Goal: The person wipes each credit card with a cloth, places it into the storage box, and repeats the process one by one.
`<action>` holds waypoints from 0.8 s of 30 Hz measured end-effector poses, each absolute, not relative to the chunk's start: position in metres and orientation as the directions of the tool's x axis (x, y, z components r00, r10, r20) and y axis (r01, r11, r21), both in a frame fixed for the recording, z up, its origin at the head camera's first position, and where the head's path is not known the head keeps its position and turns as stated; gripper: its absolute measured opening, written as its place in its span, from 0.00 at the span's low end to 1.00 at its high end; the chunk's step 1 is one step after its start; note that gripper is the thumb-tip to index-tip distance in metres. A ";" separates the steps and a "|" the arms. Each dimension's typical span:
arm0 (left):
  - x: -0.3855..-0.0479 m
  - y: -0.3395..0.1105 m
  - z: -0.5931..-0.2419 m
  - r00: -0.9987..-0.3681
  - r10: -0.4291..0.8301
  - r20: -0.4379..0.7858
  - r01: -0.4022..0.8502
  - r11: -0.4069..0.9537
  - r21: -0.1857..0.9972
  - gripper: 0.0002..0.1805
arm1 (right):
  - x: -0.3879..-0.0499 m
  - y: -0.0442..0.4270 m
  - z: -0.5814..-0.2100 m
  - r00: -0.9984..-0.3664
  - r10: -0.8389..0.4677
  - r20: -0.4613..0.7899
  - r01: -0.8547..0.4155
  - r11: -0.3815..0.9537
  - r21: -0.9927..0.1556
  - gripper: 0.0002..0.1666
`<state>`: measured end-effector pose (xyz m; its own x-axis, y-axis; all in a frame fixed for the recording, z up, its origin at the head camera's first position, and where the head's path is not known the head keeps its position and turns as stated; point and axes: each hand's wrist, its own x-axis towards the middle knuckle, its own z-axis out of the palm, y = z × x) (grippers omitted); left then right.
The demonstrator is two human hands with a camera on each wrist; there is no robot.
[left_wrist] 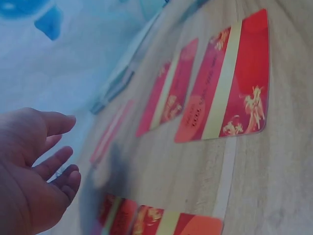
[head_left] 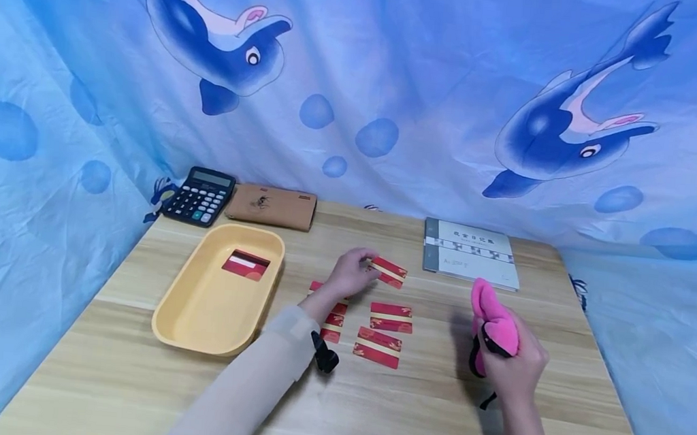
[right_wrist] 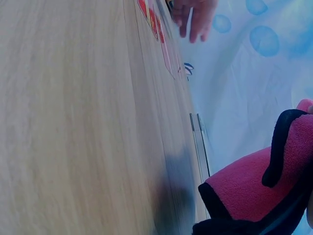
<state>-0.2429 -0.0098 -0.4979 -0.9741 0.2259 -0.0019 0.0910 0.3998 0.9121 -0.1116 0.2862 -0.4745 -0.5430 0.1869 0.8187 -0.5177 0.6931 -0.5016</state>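
My left hand (head_left: 353, 272) hovers beside the farthest red-and-gold card (head_left: 388, 272), its fingers loosely bent. In the left wrist view nothing lies between those fingers, and the hand looks raised off the table. Two more plastic cards, a middle one (head_left: 391, 318) and a nearer one (head_left: 378, 347), lie to the right of my left forearm. Left of them, further cards (head_left: 332, 327) are partly covered by that arm. My right hand (head_left: 518, 360) grips a bunched pink cloth (right_wrist: 249, 186) with black edging, held above the table on the right.
A yellow tray (head_left: 170, 330) at the left contains a card (head_left: 246, 265) with its dark stripe showing. Behind it are a calculator (head_left: 199, 195) and a brown wallet (head_left: 272, 207). A notebook (head_left: 471, 253) lies at the back right. Blue dolphin-print curtain (head_left: 347, 74) encloses the wooden table.
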 end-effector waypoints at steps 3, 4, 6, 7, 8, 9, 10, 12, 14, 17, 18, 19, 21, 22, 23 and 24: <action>-0.247 -0.011 -0.507 -0.977 0.213 -0.019 0.074 0.419 0.905 0.24 | -0.110 0.288 -0.477 -0.558 0.185 0.809 -0.512 0.690 -0.511 0.26; -0.248 -0.012 -0.509 -0.977 0.213 -0.020 0.075 0.426 0.901 0.24 | -0.110 0.288 -0.478 -0.561 0.186 0.806 -0.511 0.689 -0.515 0.26; -0.251 -0.014 -0.513 -0.975 0.223 -0.019 0.084 0.442 0.893 0.25 | -0.109 0.289 -0.479 -0.565 0.189 0.803 -0.508 0.688 -0.519 0.27; -0.252 -0.015 -0.515 -0.972 0.234 -0.017 0.093 0.450 0.888 0.25 | -0.109 0.290 -0.480 -0.565 0.190 0.803 -0.506 0.689 -0.519 0.27; -0.254 -0.016 -0.516 -0.969 0.247 -0.017 0.102 0.462 0.881 0.26 | -0.108 0.290 -0.481 -0.566 0.191 0.802 -0.503 0.691 -0.519 0.27; -0.256 -0.016 -0.518 -0.965 0.261 -0.015 0.114 0.473 0.874 0.27 | -0.108 0.291 -0.482 -0.568 0.192 0.801 -0.500 0.692 -0.521 0.28; -0.258 -0.016 -0.518 -0.960 0.278 -0.013 0.128 0.483 0.866 0.28 | -0.108 0.291 -0.482 -0.568 0.195 0.800 -0.499 0.691 -0.523 0.28; -0.261 -0.017 -0.519 -0.950 0.311 -0.011 0.160 0.520 0.839 0.31 | -0.108 0.292 -0.483 -0.566 0.191 0.802 -0.498 0.696 -0.517 0.28; -0.265 -0.016 -0.518 -0.941 0.337 -0.005 0.195 0.558 0.807 0.33 | -0.109 0.292 -0.483 -0.562 0.183 0.806 -0.503 0.699 -0.509 0.28; -0.269 -0.015 -0.515 -0.930 0.367 -0.002 0.240 0.611 0.754 0.34 | -0.111 0.294 -0.481 -0.551 0.174 0.816 -0.512 0.702 -0.495 0.28; -0.270 -0.015 -0.513 -0.926 0.377 -0.004 0.251 0.624 0.740 0.34 | -0.111 0.294 -0.480 -0.550 0.176 0.816 -0.509 0.704 -0.495 0.28; -0.271 -0.014 -0.512 -0.923 0.385 -0.003 0.262 0.633 0.728 0.33 | -0.111 0.294 -0.480 -0.549 0.178 0.817 -0.507 0.706 -0.495 0.28; -0.272 -0.013 -0.510 -0.917 0.398 -0.007 0.276 0.648 0.709 0.32 | -0.111 0.295 -0.479 -0.549 0.188 0.814 -0.498 0.708 -0.500 0.28; -0.273 -0.012 -0.510 -0.915 0.403 -0.009 0.281 0.653 0.703 0.31 | -0.111 0.295 -0.479 -0.554 0.192 0.810 -0.491 0.711 -0.504 0.28; -0.273 -0.011 -0.509 -0.914 0.405 -0.011 0.283 0.658 0.698 0.31 | -0.111 0.295 -0.480 -0.558 0.195 0.807 -0.487 0.710 -0.509 0.28; -0.274 -0.010 -0.509 -0.914 0.406 -0.012 0.285 0.663 0.692 0.30 | -0.111 0.295 -0.480 -0.560 0.199 0.805 -0.485 0.709 -0.513 0.28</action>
<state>-0.2740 -0.0099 -0.5091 -0.9138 0.4060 -0.0124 0.2850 0.6627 0.6925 -0.1106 0.2951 -0.4797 -0.5595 0.1991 0.8045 -0.4848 0.7087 -0.5126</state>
